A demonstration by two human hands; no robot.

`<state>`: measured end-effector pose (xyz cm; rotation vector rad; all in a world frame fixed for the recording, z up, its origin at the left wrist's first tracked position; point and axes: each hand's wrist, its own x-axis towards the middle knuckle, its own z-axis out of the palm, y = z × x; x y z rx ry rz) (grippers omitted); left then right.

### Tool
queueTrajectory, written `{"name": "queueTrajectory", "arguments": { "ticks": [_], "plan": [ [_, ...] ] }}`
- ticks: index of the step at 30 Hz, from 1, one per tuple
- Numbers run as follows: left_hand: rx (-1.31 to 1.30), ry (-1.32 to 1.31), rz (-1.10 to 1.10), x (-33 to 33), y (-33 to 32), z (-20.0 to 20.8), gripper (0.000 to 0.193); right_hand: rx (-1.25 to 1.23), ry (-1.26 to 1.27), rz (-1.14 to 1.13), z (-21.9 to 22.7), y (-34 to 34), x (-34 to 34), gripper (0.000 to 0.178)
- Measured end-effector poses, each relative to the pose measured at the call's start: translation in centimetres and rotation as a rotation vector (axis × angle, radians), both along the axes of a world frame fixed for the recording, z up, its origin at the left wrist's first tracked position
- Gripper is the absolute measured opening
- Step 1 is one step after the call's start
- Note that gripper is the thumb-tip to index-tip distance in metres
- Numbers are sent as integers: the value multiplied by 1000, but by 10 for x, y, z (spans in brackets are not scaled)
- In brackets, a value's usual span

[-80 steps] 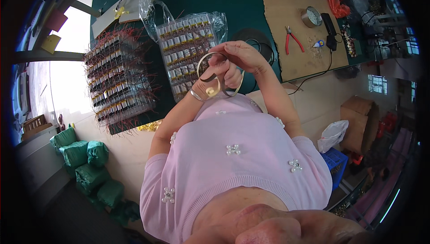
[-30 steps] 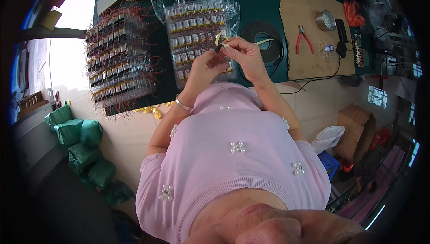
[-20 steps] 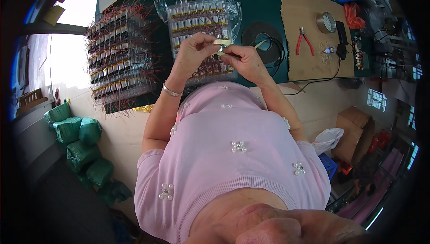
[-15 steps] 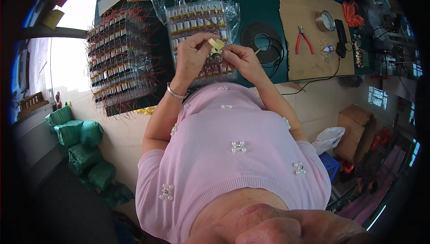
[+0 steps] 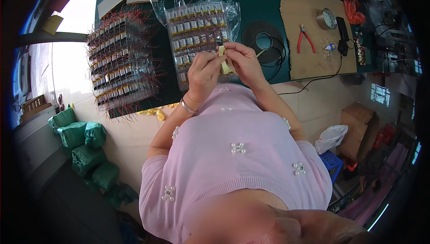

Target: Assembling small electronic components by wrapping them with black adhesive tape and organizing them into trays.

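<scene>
A pale yellow strip (image 5: 221, 51), like tape, stretches between my two hands above the near edge of the table. Its upper part stands up between the fingertips and its lower part curls below them. My left hand (image 5: 202, 74) is closed, thumb and fingers pinching the strip from the left. Closed too, my right hand (image 5: 246, 66) grips the strip from the right. A small dark piece shows at the top of the strip; I cannot tell what it is. Behind the hands lies a clear plastic tray (image 5: 171, 32) with rows of small white, yellow-ended battery-like packs (image 5: 190, 26) and thin reddish wires.
Left of it, a stack of clear trays (image 5: 123, 65) bristles with red wires. On the right are a dark reel (image 5: 251, 33) and a cardboard sheet (image 5: 295, 6) with red-handled pliers (image 5: 306, 39), a round tin (image 5: 326, 19) and a small bottle (image 5: 330, 47). Green bundles (image 5: 71, 134) lie on the floor.
My left hand has come down and right, and its fingers have folded closer. My right hand has turned upright beside it. The yellow strip has gone from a loose loop to a more upright length.
</scene>
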<state>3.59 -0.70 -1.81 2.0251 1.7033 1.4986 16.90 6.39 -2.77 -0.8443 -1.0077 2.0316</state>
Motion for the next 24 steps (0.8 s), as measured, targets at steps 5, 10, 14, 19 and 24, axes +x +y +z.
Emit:
{"name": "queueTrajectory", "arguments": {
  "ticks": [5,10,14,19,24],
  "plan": [
    [15,16,65,-3,1,-6,27,-95,62,-28,9,-4,-14,18],
    [22,-25,30,1,2,-10,27,49,-182,-146,6,-9,-16,13],
    [-12,-169,45,5,-8,-7,20,75,-71,-186,-4,-7,-9,17],
    [-481,-1019,0,1,-11,-21,16,140,-154,-61,4,-5,-3,17],
    [-483,-1368,-95,4,-5,-18,18,130,-152,115,4,-7,0,12]
  ]
}}
